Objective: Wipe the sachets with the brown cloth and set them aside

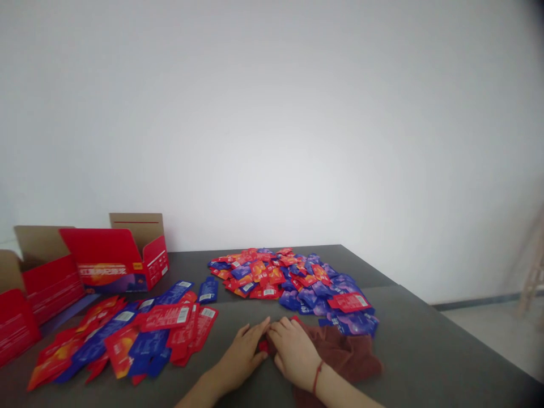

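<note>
My left hand (pixel 244 356) is closed at the near middle of the table, its thumb and fingers around a small red sachet (pixel 264 345) that is mostly covered. Against it, my right hand (pixel 294 350) bends its fingers over a brown cloth (pixel 346 354), which spreads out to the right beneath the wrist. A bit of red also shows behind the right fingertips. Beyond my hands lies a large heap of red and blue sachets (pixel 267 275), with purple-blue ones toward its right side.
Left of my hands, more red and blue sachets (pixel 148 343) lie in an overlapping spread. An open red carton (pixel 104 260) stands at the back left, with other open red boxes (pixel 53 286) beside it. The dark table (pixel 425 351) ends at a white wall.
</note>
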`<state>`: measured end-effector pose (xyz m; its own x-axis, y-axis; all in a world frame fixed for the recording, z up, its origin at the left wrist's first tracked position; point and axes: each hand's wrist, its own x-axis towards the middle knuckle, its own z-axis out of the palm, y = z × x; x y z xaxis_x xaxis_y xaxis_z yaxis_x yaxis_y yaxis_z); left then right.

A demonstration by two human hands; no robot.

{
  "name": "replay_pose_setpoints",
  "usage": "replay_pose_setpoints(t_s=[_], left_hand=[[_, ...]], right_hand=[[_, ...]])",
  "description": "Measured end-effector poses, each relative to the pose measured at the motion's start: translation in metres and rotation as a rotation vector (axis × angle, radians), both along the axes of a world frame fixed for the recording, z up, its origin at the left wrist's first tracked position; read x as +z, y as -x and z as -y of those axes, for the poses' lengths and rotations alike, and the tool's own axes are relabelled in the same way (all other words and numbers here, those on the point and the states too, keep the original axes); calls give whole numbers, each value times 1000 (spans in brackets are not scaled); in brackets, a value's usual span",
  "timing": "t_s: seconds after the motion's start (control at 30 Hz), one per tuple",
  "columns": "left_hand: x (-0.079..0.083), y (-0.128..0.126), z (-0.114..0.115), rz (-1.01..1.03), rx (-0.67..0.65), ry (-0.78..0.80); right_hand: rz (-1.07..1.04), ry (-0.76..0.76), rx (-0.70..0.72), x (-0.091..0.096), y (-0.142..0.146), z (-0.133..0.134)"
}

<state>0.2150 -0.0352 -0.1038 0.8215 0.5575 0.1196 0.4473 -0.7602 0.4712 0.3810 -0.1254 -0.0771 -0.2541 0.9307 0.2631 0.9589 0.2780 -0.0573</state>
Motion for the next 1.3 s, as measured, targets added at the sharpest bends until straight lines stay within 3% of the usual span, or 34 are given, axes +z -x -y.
replay_pose_setpoints(t_s=[0.07,0.2,0.27,0.4,0.5,0.57,0.73,0.83,0.97,1.07,1.17,1.3], left_hand=[[-1,2,0,10,-3,6],[-4,0,0,30,29,-23],[-7,-6,0,32,57,-69],[-11,-25,1,27,34,-88],[-11,-35,1,18,-7,-85],[-10,-37,1,-8,-12,-89],[-9,-36,3,-13,-22,-89],[-14,-35,-1,31,-62,-79],[-20,-35,-7,114,-105,-61],[-22,-35,-7,159,-102,-48],[-23,-34,-6,136,-76,-71],[-20,-32,-2,69,-24,-98]], right_hand=[[-90,-28,-43,0,-19,5],[-211,-66,-277,-5,-42,14],[-212,-66,-253,-8,-36,14],[-114,1,-5,-10,-12,5],[-60,53,87,-8,-14,-2],[-73,56,33,-6,-30,-1],[-128,7,-272,-8,-70,13],[-99,-10,-256,-8,-60,14],[-37,25,-129,-3,-22,-1],[-20,41,-64,1,-10,-4],[-90,13,-56,-1,-25,6],[-210,-49,-296,-9,-59,20]])
